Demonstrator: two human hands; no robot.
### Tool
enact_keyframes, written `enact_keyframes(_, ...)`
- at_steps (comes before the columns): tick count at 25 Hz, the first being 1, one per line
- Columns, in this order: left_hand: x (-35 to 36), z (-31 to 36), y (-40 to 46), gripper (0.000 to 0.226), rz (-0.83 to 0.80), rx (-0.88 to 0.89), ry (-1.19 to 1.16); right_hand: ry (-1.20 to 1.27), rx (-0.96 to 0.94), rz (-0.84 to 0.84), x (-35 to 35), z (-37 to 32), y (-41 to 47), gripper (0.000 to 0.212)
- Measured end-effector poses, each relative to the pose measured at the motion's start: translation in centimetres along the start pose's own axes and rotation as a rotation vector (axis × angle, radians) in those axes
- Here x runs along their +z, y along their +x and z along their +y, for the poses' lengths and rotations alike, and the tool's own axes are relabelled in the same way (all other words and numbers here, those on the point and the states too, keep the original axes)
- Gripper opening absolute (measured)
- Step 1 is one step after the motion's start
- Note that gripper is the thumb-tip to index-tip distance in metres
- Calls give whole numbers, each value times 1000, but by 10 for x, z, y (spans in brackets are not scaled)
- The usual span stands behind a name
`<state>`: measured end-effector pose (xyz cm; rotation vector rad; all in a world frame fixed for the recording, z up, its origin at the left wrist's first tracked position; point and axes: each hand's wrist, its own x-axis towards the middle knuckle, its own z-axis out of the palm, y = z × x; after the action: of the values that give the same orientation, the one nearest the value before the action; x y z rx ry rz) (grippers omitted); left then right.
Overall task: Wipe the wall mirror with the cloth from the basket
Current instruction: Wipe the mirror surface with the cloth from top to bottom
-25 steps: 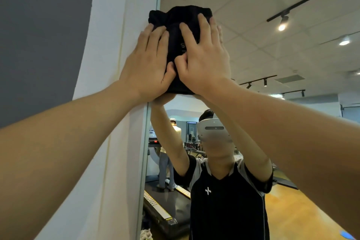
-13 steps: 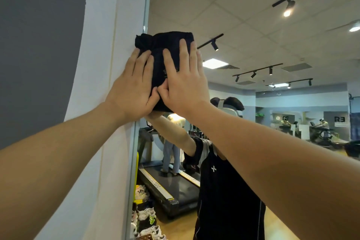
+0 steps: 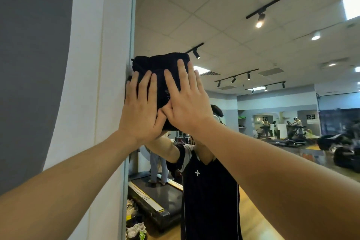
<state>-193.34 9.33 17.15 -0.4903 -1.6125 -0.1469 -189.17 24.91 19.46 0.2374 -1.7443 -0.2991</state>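
A folded black cloth point(image 3: 159, 66) lies flat against the wall mirror point(image 3: 243, 45), close to the mirror's left edge and below its top corner. My left hand point(image 3: 141, 107) presses the cloth's left half with straight, spread fingers. My right hand point(image 3: 187, 97) presses the right half the same way, thumbs touching at the cloth's lower middle. Both arms reach up from the bottom of the view. The lower part of the cloth is hidden behind my hands. No basket is in view.
A white wall strip point(image 3: 91, 84) borders the mirror on the left, with a grey wall point(image 3: 29, 64) beyond it. The mirror reflects my own body, a treadmill point(image 3: 155, 197), shoes on the floor point(image 3: 134, 228), ceiling lights and gym machines at the right.
Both hands have slid the cloth down the mirror along its left edge. The mirror's top corner has come into view above the cloth.
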Motion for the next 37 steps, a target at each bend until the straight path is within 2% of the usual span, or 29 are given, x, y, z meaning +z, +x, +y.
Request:
enact_keyframes(8,6,84,12,78,-14,47,-43,-29,43,-19,-26,70,-41,80)
enact_keyframes(23,17,289,42,81,-16,11,-120,-111,30,-44,-79,251,-121,76)
enact_keyframes(37,27,420,78,80,-4,43,-157,-148,97,-40,-117,369,-167,75)
